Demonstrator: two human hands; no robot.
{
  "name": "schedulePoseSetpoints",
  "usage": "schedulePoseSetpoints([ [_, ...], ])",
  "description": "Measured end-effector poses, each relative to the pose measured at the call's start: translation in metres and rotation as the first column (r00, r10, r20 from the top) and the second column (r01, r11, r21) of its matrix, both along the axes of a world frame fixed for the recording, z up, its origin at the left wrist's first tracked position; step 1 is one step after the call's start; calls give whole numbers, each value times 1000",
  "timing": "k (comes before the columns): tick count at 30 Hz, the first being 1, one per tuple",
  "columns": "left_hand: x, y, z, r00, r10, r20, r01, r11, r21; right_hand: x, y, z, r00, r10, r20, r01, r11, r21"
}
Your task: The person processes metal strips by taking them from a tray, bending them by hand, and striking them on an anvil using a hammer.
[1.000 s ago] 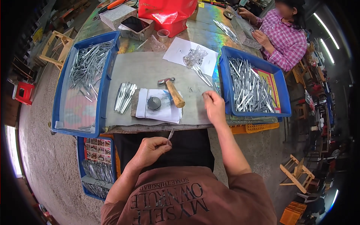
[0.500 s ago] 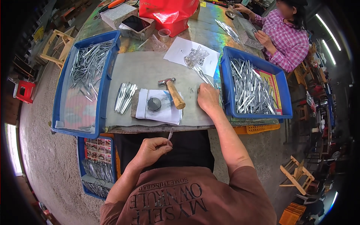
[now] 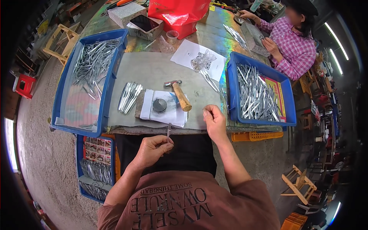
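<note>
My left hand (image 3: 155,149) is closed around the lower end of a slim, flat silvery metal piece (image 3: 169,130), which points up just in front of the table's near edge. Over the right part of the table front, my right hand (image 3: 215,122) has its thumb and fingertips pressed together; whatever they may hold is too small to make out. Between and beyond the hands, a ball-peen hammer (image 3: 178,96) with a wooden handle rests on a stack of paper (image 3: 174,115). Beside it on the paper sits a round dark metal disc (image 3: 159,105). A row of similar metal pieces (image 3: 130,98) lies to the left.
Blue trays of metal pieces stand left (image 3: 102,115) and right (image 3: 260,122). More pieces (image 3: 209,81) lie near a printed sheet (image 3: 186,53) with a crumpled plastic bag. At the back are a red bag (image 3: 176,17) and a phone (image 3: 144,23). A co-worker (image 3: 293,46) sits far right.
My right hand has drawn back from the loose metal pieces toward the table's near edge. In my left hand the metal piece now stands more upright. The view has shifted slightly.
</note>
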State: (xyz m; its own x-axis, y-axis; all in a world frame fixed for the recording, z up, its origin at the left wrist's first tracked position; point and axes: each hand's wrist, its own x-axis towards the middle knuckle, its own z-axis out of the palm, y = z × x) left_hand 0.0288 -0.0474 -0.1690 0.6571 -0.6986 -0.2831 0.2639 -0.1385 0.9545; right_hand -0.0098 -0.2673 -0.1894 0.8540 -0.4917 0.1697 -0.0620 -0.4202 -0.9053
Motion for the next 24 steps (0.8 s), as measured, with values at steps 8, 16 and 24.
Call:
schedulePoseSetpoints([
  [8, 4, -2, -1, 979, 156, -134, -175, 973, -148, -19, 42, 13, 971, 237, 27, -230, 901, 368],
  [16, 4, -10, -7, 893, 308, -329, -420, 834, -358, -23, 73, 17, 919, 383, 90, -374, 781, 500],
  [24, 2, -10, -8, 846, 343, -408, -502, 770, -394, -23, 82, 17, 906, 395, 149, -395, 667, 631],
])
